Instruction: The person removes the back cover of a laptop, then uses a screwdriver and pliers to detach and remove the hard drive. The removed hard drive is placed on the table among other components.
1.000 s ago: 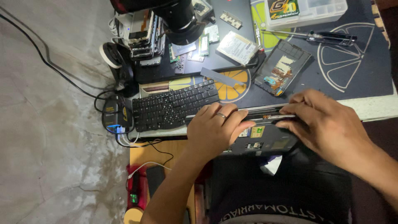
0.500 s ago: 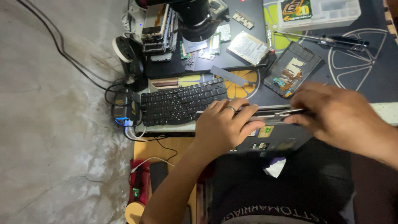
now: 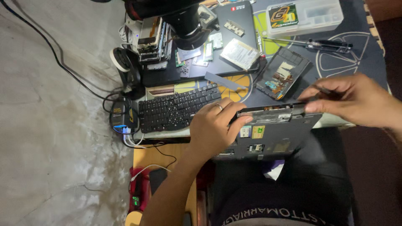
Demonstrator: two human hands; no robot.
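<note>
A person's left hand (image 3: 215,127) is gripping the left edge of a dark grey, flat laptop base (image 3: 272,134) resting on the lap against the table (image 3: 360,58). The right hand (image 3: 356,100) is pinching its upper right edge. A black detached keyboard (image 3: 176,109) is lying just left.

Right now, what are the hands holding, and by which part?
The left hand grips the dark laptop base at its upper left edge. The right hand pinches near its upper right corner; whether it holds a tool cannot be told.
</note>
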